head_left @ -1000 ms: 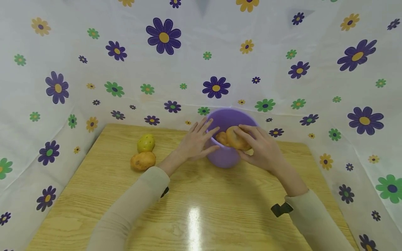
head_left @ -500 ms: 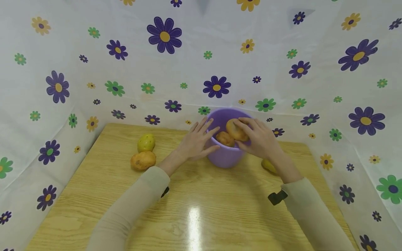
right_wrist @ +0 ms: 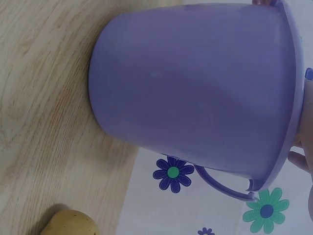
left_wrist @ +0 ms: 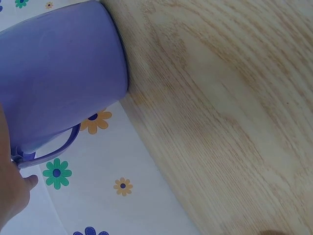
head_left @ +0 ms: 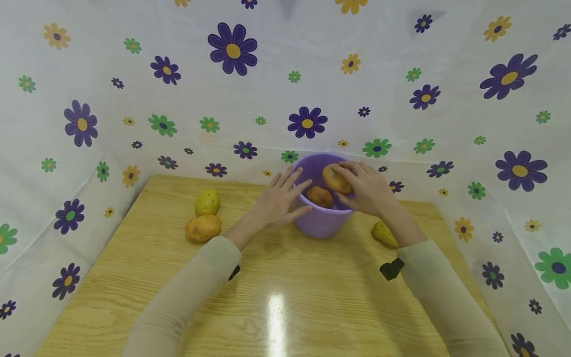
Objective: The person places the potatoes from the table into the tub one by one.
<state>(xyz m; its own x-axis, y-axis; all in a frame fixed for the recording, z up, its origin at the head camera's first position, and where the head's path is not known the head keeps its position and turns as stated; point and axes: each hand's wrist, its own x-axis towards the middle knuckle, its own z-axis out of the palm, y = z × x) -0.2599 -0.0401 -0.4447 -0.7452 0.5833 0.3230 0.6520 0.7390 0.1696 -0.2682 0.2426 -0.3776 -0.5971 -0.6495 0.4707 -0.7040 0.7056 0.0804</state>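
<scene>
A purple bucket (head_left: 317, 225) stands upright at the back of the table. At its left rim lies my left hand (head_left: 276, 201), fingers straight and spread against the side. My right hand (head_left: 368, 191) grips a round brown potato (head_left: 333, 179) just over the bucket's mouth, at the right rim. Lower in the bucket rests another potato (head_left: 319, 197); anything beneath it is hidden. The left wrist view has the bucket's side (left_wrist: 63, 73) and part of my left hand (left_wrist: 12, 191). In the right wrist view, the bucket wall (right_wrist: 195, 88) hides most of the right hand.
On the left of the wooden table (head_left: 276, 277), a yellow-green pear-like fruit (head_left: 207, 203) touches a potato (head_left: 202, 228). Another yellow-green fruit (head_left: 383, 234) lies right of the bucket, near my right forearm. A flowered white curtain (head_left: 267, 99) closes off the back and sides.
My right hand has lifted the potato up and slightly back, exposing more of the potato inside. The fruit at right has come into view from behind the arm. My left hand stays put.
</scene>
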